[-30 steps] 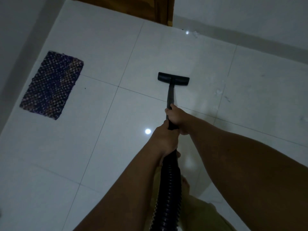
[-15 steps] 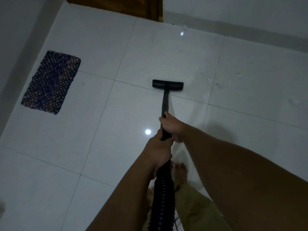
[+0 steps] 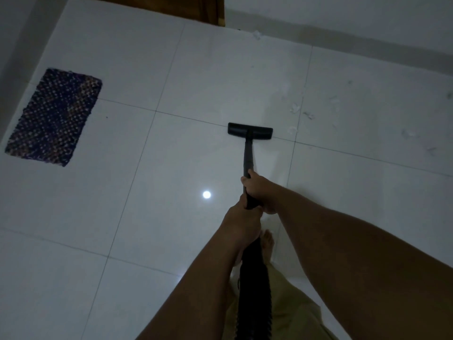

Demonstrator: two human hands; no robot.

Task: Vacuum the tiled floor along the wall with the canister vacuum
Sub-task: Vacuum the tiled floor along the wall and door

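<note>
Our right hand (image 3: 258, 186) is wrapped round the black wand (image 3: 248, 155), and our left hand (image 3: 241, 223) grips just behind it, where the ribbed hose (image 3: 255, 285) begins. The wand looks stiff and light, so we judge this two-handed hold suits steering it; the hose looks flexible and will likely trail. Out front, the floor head (image 3: 250, 131) sits flat on the tiled floor (image 3: 147, 217) across a grout line, with pale debris (image 3: 294, 107) just beyond to its right, well short of the wall (image 3: 367, 28)
</note>
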